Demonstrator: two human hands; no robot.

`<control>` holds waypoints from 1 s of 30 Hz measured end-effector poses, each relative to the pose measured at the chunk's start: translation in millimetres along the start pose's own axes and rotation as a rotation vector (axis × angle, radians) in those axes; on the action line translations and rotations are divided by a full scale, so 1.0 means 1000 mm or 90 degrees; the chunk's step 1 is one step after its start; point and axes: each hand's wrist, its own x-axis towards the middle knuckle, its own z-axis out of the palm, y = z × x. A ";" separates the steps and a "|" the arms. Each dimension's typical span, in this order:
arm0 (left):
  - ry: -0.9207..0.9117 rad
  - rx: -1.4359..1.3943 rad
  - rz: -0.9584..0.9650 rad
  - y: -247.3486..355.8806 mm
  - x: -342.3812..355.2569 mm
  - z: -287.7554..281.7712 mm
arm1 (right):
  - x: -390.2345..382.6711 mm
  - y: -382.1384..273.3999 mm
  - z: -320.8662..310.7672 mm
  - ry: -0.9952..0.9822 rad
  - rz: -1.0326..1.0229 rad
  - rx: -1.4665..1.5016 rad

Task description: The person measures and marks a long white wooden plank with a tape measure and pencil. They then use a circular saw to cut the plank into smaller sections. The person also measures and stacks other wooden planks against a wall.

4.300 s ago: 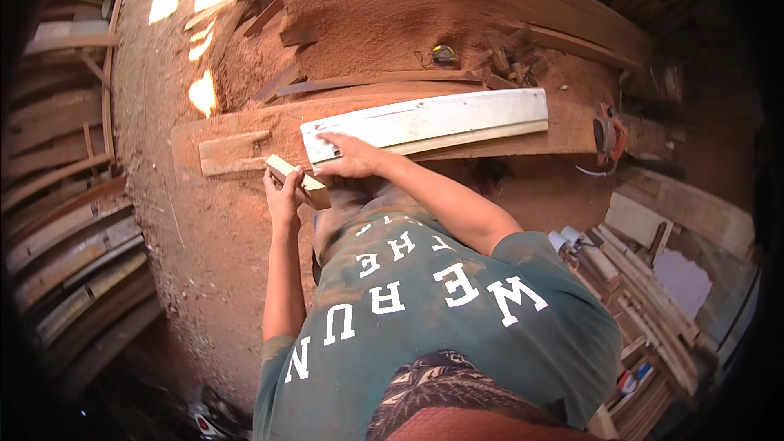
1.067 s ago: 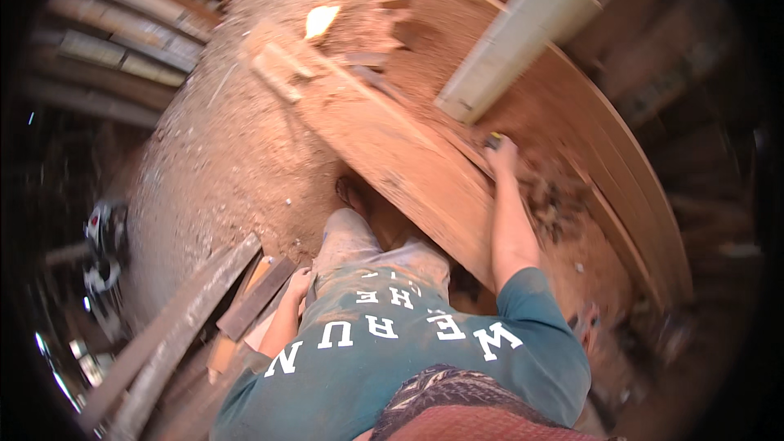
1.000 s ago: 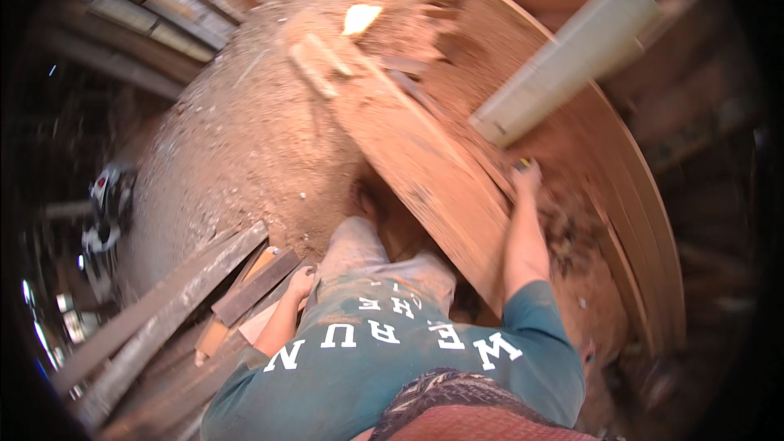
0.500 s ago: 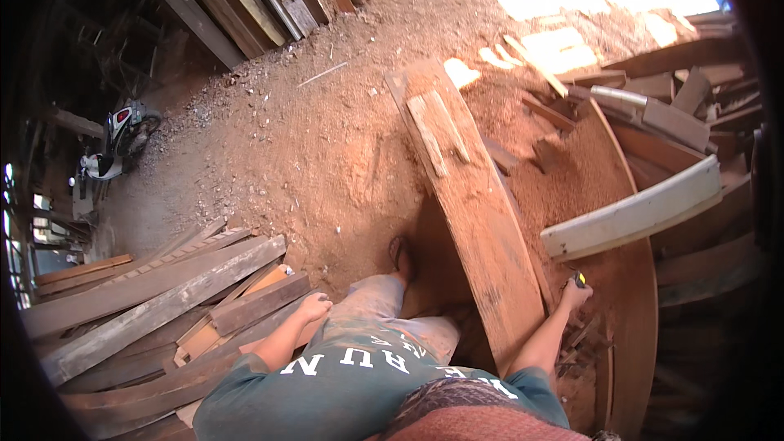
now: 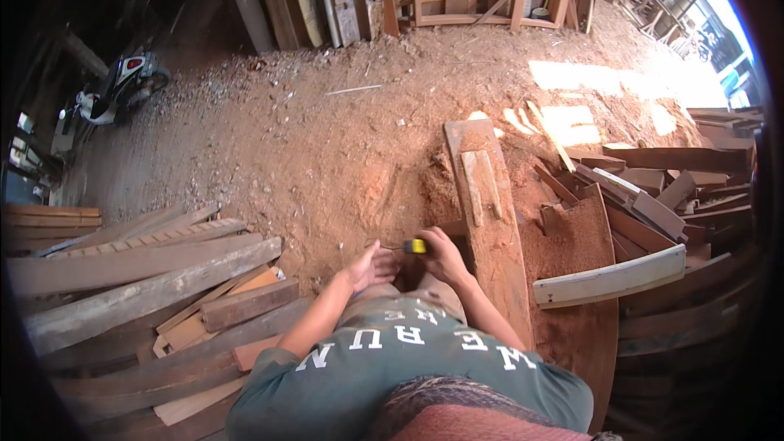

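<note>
In front of my waist, my right hand (image 5: 442,256) is closed on a small yellow and black tape measure (image 5: 415,246). My left hand (image 5: 372,266) is just left of it, palm turned inward and fingers stretched apart. A thin dark line runs between the tape measure and the left fingers; I cannot tell whether it is a strap or the blade. Close by my right forearm lies a long wooden plank (image 5: 500,257) dusted with sawdust, with a short rough piece of wood (image 5: 480,184) on its far part.
Stacked boards (image 5: 147,265) lie at the left. On the right are a pale curved beam (image 5: 608,276), sawdust and a heap of offcuts (image 5: 653,188). Planks and wooden frames (image 5: 482,20) lean at the back; a motorbike (image 5: 122,86) stands far left.
My right hand has brought the tape measure from beyond the plank to in front of my body. My left hand has moved right and forward toward it, and the view has turned.
</note>
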 end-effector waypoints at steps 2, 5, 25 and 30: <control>-0.096 -0.073 0.050 0.013 0.000 -0.006 | 0.034 -0.034 0.012 -0.120 -0.118 0.024; -0.018 -0.137 0.124 0.028 -0.001 -0.007 | 0.068 -0.063 0.019 -0.211 -0.185 0.027; 0.293 0.815 0.710 0.469 -0.015 0.231 | 0.362 0.072 -0.113 -0.116 0.362 0.897; 0.153 0.157 0.460 0.490 0.052 0.227 | 0.468 0.003 -0.155 -0.056 0.041 0.282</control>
